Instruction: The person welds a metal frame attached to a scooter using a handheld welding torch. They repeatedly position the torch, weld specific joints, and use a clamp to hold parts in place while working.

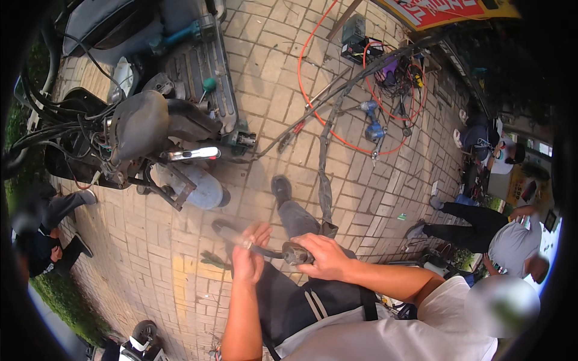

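Note:
My right hand [328, 256] is closed round a dirty grey, roundish metal part [297, 254], held above my lap. From its left side a dark curved hose or thick cable [266, 251] runs over to my left hand [248, 256]. The left fingers are bent about that dark hose, somewhat smeared by motion. Past them, its blurred free end [224, 230] curves up and to the left. What exactly the metal part is, I cannot make out.
At left stands a partly stripped scooter [141, 126] with exposed wiring and a lit lamp [195, 154]. Blue power tools [373, 123], an orange hose [301, 78] and a dark cable [324, 174] lie on the paving. One person [42, 231] sits left; another [500, 234] is at right.

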A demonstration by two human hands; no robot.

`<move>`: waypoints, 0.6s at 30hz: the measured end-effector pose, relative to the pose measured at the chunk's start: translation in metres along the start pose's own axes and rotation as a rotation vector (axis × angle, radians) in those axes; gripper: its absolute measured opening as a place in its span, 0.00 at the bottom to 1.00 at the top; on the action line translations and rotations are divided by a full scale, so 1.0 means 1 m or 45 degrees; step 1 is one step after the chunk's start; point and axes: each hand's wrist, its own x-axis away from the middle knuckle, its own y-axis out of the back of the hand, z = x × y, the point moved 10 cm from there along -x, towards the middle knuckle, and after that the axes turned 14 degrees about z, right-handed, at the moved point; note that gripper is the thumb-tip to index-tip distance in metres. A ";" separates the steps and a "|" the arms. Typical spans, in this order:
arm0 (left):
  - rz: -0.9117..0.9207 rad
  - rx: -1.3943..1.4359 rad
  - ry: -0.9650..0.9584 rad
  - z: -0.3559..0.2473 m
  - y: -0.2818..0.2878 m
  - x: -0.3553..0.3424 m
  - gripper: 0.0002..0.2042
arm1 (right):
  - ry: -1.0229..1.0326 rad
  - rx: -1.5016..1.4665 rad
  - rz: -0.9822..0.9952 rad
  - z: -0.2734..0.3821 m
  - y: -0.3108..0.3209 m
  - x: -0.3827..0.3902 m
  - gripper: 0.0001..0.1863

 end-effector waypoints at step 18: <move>-0.021 0.015 -0.483 -0.168 0.121 0.094 0.23 | -0.268 0.519 -0.170 0.156 -0.176 -0.179 0.30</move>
